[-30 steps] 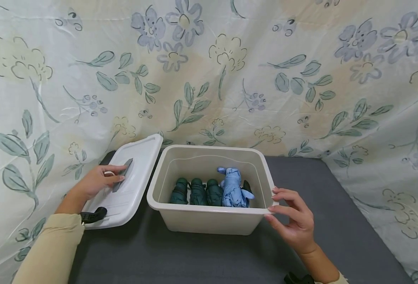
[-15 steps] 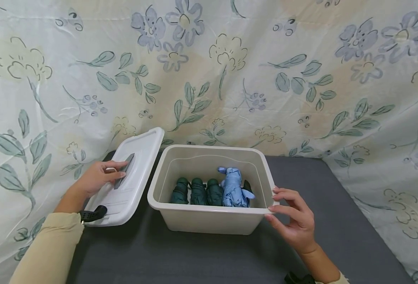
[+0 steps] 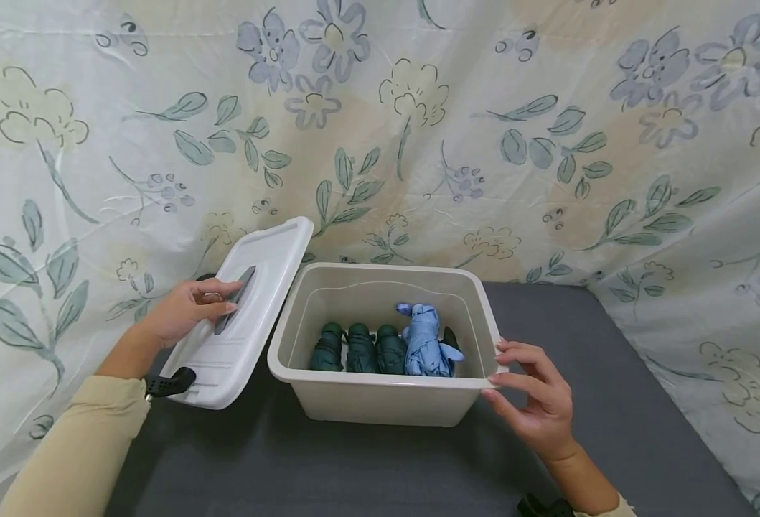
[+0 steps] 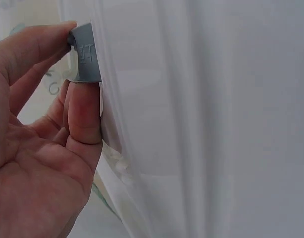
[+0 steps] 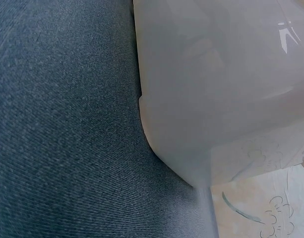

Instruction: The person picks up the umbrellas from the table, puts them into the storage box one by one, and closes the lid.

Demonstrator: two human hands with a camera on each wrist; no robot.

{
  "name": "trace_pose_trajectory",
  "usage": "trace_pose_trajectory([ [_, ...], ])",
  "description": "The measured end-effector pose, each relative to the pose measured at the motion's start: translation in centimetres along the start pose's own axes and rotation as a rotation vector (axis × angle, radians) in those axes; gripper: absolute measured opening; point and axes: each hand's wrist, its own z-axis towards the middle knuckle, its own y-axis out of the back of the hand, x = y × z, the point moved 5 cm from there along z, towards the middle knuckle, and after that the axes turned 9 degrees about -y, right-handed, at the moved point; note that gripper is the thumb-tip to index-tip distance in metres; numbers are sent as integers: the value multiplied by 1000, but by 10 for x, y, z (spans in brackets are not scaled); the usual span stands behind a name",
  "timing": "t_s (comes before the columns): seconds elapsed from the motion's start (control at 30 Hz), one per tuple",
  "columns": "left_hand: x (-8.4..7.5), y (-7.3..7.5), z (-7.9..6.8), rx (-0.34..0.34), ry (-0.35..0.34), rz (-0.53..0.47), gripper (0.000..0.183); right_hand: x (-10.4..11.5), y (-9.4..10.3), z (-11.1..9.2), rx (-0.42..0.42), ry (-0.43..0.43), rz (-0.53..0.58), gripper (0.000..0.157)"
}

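Note:
My left hand (image 3: 189,314) pinches the grey handle (image 3: 235,301) of a white lid (image 3: 257,316), which tilts up to the left of the storage box. In the left wrist view, thumb and fingers close on the same handle (image 4: 87,54), where raised lettering shows. At the front right corner of the beige storage box (image 3: 386,402), my right hand (image 3: 535,402) holds the rim between thumb and fingers. Inside stand three dark green rolled bundles (image 3: 359,350), like folded umbrellas, beside a light blue wrapped one (image 3: 423,345). A dark piece (image 3: 449,339) shows behind the blue one, partly hidden.
A dark grey cloth surface (image 3: 380,467) lies under the box. Floral fabric (image 3: 412,158) hangs behind and at both sides, close to the lid's far end. The box's smooth wall (image 5: 206,89) fills much of the right wrist view.
My left hand has raised the lid and shifted it right, so its far end now stands higher and nearer the box's back left corner. My right hand stays at the rim.

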Motion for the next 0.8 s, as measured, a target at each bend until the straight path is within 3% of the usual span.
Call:
trace_pose_trajectory([
  [0.47,-58,-8,13,90,-109,74,52,-1,0,-3,-23,19,23,25],
  [0.8,-92,-21,28,163,-132,99,48,-1,-1,-3,-41,27,54,25],
])
